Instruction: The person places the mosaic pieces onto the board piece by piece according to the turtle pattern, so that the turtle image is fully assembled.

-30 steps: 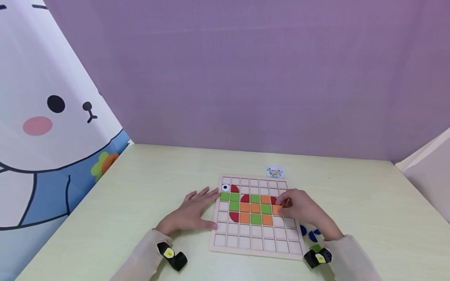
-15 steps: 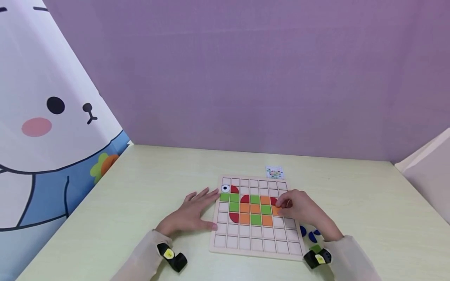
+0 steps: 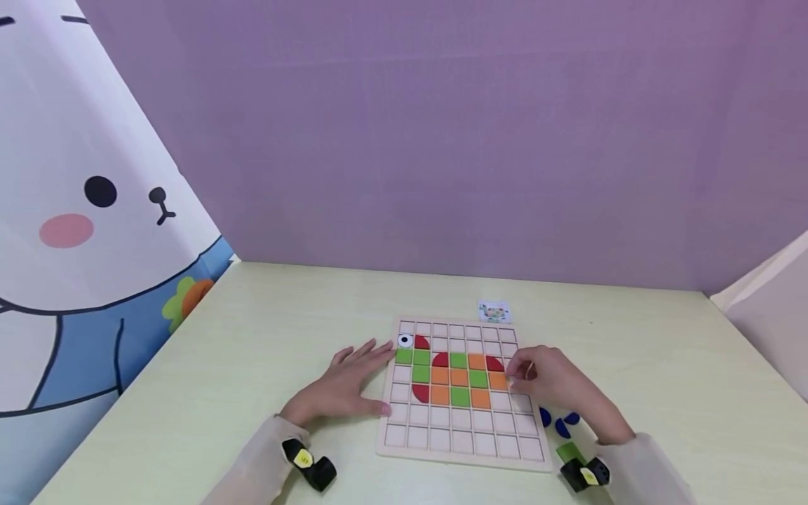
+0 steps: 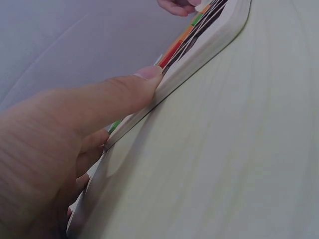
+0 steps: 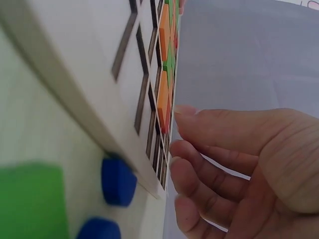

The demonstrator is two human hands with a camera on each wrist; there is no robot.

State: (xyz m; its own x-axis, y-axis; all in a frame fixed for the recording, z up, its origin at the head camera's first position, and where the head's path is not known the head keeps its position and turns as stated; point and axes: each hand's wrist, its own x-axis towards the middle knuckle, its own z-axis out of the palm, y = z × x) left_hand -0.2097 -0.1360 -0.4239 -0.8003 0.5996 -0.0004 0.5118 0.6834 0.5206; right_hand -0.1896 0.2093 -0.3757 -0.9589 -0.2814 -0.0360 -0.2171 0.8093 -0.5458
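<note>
A wooden grid board (image 3: 467, 463) lies on the table, its cells partly filled with green and orange square tiles, several red quarter-round tiles and an eye tile (image 3: 405, 341). My left hand (image 3: 341, 386) rests at the board's left side, fingers spread and the thumb touching its edge (image 4: 214, 47). Over the right side hovers my right hand (image 3: 549, 379), fingers loosely bent, with nothing seen between thumb and fingertips. Just left of those fingertips, an orange tile (image 3: 498, 381) sits in its cell below a red quarter-round tile (image 3: 495, 363).
Several blue rounded pieces (image 3: 562, 428) and a green square tile (image 3: 571, 452) lie on the table right of the board, beside my right wrist. A small printed card (image 3: 494, 311) lies behind the board. A purple cloth (image 3: 467, 140) hangs at the table's back edge.
My right hand has let go of the orange tile and shifted slightly right, uncovering it and the red quarter-round tile. My left hand has stayed in place.
</note>
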